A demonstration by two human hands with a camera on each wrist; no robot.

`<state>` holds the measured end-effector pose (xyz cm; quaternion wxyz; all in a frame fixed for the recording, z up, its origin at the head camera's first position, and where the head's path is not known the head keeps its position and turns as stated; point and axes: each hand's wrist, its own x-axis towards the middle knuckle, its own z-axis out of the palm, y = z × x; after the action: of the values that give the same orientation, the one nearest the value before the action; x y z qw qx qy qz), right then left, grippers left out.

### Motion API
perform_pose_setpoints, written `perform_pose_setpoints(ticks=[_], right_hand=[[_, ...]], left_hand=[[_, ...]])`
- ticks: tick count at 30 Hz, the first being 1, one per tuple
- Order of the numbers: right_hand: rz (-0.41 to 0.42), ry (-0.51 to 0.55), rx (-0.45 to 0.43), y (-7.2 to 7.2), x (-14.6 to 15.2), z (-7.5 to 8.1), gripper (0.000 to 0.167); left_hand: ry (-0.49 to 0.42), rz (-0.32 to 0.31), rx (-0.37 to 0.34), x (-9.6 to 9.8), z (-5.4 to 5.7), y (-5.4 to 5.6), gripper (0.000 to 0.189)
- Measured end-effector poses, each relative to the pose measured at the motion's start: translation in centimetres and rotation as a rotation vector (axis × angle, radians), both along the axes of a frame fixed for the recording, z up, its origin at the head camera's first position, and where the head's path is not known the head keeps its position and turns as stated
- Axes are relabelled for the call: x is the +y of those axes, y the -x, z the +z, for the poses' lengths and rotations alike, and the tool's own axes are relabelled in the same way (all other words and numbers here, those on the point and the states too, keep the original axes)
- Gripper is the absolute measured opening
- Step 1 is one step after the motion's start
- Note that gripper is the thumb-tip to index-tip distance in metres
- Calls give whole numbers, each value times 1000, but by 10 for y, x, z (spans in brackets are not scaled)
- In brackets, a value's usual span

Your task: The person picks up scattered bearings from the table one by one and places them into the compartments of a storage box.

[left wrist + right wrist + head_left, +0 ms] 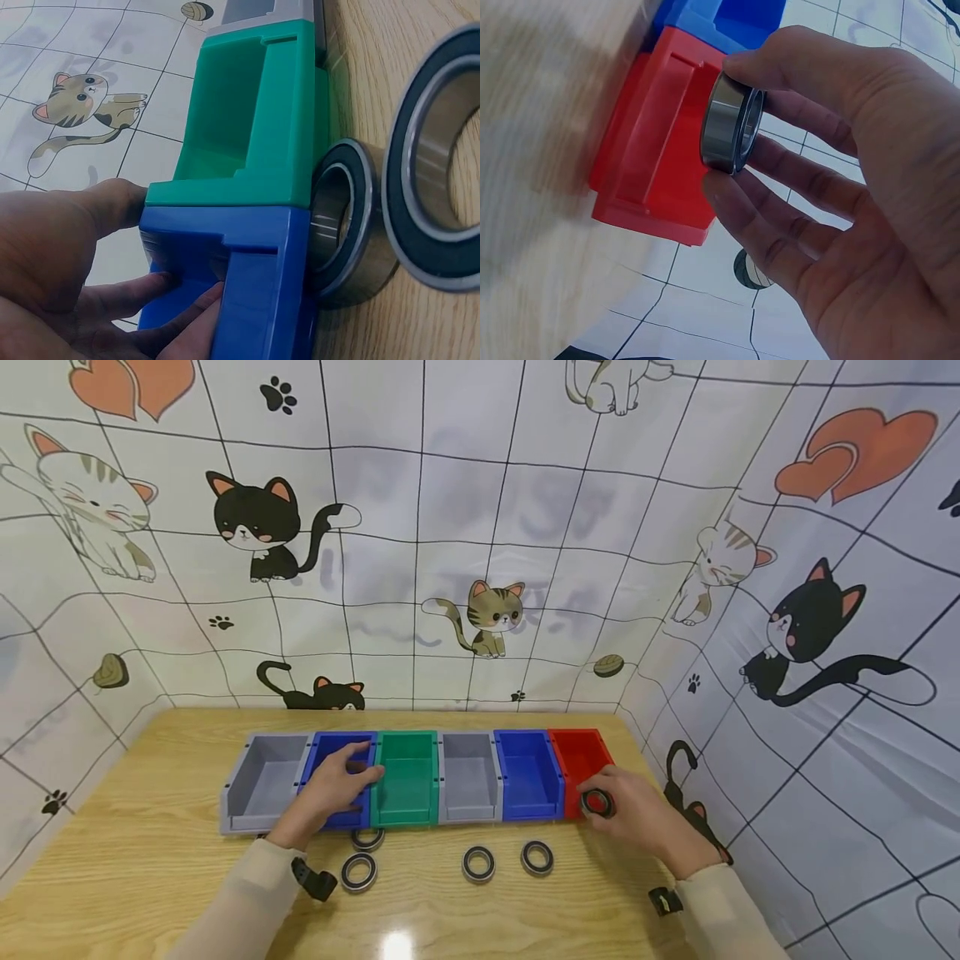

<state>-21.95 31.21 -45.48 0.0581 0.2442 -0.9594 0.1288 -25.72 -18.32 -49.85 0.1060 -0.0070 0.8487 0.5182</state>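
Backdrop: white cloth sheet with black grid lines and printed cartoon cats [465,493], behind and to both sides of the work. Surface: pale wood-grain table [112,793].

On it, one row of six open-fronted plastic bins, left to right: grey bin [273,777], dark blue bin [322,748], green bin [405,789], second grey bin [470,785], second blue bin [531,785], red bin [581,756].

Left hand [337,783], cream sleeve: at the dark blue bin. Thumb apart from the fingers, near the green-bin side; fingertips reach into the bin; nothing seen gripped.

Right hand [633,806], cream sleeve: at the front of the red bin. Thumb and fingertip clamped on opposite sides of a steel ring bearing with black seal [727,124]; other fingers extended behind it. Bearing held tilted before the bin's open mouth; contact with the bin cannot be determined.

Four similar bearings on the table: first [345,872] and second [367,848] close together before the dark blue bin, the latter partly hidden; third [465,865] before the second grey bin; fourth [524,857] before the second blue bin
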Motion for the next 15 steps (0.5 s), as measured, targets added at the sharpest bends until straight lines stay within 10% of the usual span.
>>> perform_pose_setpoints(ticks=[15], right_hand=[[-39,-53,-89,41,0,7,36]], left_hand=[[-2,-9,3,2,2,-4,77]])
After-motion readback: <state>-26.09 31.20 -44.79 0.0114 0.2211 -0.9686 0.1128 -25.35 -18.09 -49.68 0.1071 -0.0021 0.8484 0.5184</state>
